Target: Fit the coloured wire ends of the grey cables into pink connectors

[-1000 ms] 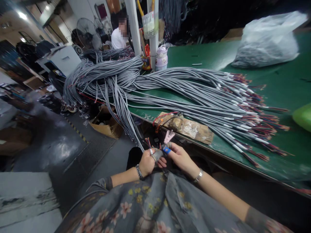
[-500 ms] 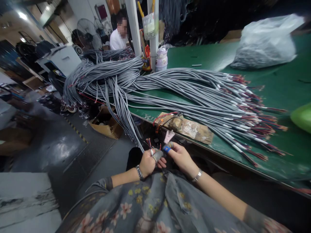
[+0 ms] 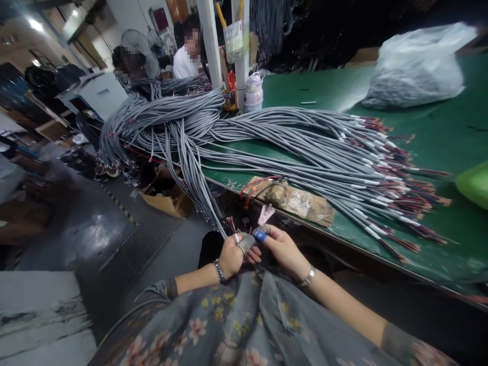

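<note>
My left hand (image 3: 231, 255) is closed around the end of a grey cable (image 3: 208, 208), whose thin coloured wires (image 3: 231, 223) fan out above the fist. Its thumb wears grey tape. My right hand (image 3: 281, 249) pinches at those wire ends, with blue tape on one fingertip and a small pale pink piece (image 3: 265, 214) sticking up from its fingers. Both hands are held close together over my lap, below the edge of the green table (image 3: 438, 137). The cable runs up to a big heap of grey cables (image 3: 290, 147) on that table.
A brown taped patch (image 3: 293, 201) with red wires lies at the table edge. A filled plastic bag (image 3: 415, 66) sits far right, a jar (image 3: 253, 91) by a white post. A cardboard box (image 3: 168, 195) stands on the floor. Two other people are at the back left.
My right hand's fingers shifted slightly at the wire ends. A second person has come into view at the back left. The cable heap has not moved.
</note>
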The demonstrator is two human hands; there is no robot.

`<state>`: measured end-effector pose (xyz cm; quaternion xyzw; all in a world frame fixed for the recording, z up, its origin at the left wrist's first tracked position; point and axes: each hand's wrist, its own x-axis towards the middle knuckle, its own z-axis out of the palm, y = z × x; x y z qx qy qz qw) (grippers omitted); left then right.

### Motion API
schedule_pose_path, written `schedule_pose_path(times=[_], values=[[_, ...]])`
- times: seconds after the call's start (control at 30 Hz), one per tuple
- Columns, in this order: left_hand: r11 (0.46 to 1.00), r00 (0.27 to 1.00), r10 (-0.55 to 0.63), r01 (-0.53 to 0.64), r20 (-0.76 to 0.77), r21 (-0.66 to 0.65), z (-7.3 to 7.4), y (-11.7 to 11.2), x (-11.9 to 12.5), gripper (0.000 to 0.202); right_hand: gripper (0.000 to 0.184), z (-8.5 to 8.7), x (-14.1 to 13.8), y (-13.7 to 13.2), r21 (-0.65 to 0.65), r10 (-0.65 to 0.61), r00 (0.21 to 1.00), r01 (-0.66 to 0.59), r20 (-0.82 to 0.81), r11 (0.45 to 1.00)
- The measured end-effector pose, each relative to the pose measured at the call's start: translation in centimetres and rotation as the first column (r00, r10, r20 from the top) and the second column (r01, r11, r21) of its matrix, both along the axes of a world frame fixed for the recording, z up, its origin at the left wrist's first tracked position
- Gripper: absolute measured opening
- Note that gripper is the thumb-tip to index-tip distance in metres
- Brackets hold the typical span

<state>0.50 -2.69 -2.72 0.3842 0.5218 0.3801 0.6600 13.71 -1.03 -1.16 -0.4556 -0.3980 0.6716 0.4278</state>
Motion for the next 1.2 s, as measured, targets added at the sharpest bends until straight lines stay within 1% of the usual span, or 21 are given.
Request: schedule_pose_path(times=[0.1,0.2,0.37,0.57,0.63,0.73,0.83,1.03,1.2], values=[[1.000,1.000,-0.005,0.006,0.017,-0.003,0.0,0.0,0.0,0.049,0.044,0.0,-0.1,0.0,-0.017,-0.024,0.999,0.023,-0.022,1.000],[1.000,1.000,0.010,-0.010,0.020,-0.006,0.1,0.0,0.0,0.050,0.043,0.0,-0.2,0.0,-0.038,-0.015,0.999,0.013,-0.045,0.999],[0.999,0.999,0.052,-0.052,0.015,0.001,0.5,0.1,0.1,0.049,0.043,-0.3,-0.2,0.1,-0.020,-0.060,0.998,0.060,-0.023,0.998],[0.993,0.993,0.115,-0.115,-0.002,0.009,0.8,0.2,0.0,0.046,0.043,-0.8,0.2,0.1,-0.060,-0.046,0.998,0.044,-0.045,0.997],[0.991,0.991,0.136,-0.136,-0.003,0.011,0.9,0.2,0.0,0.046,0.044,-0.9,0.5,0.0,-0.070,-0.023,0.997,0.018,-0.079,0.997],[0.990,0.991,0.137,-0.136,-0.010,0.019,0.8,0.2,0.0,0.046,0.045,-0.9,0.7,0.0,-0.079,0.023,0.993,-0.032,-0.115,0.996],[0.991,0.992,0.129,-0.129,-0.011,0.030,0.8,0.2,0.0,0.046,0.045,-0.7,0.7,0.0,-0.070,0.033,0.995,-0.040,-0.094,0.997],[0.990,0.990,0.136,-0.135,-0.032,0.047,1.1,0.2,0.2,0.045,0.044,-0.4,0.5,0.1,-0.007,-0.018,1.000,0.018,0.001,1.000],[0.982,0.982,0.179,-0.175,-0.060,0.068,0.6,0.4,0.2,0.044,0.045,-0.3,0.3,-0.4,-0.023,-0.030,1.000,0.030,-0.005,0.999]])
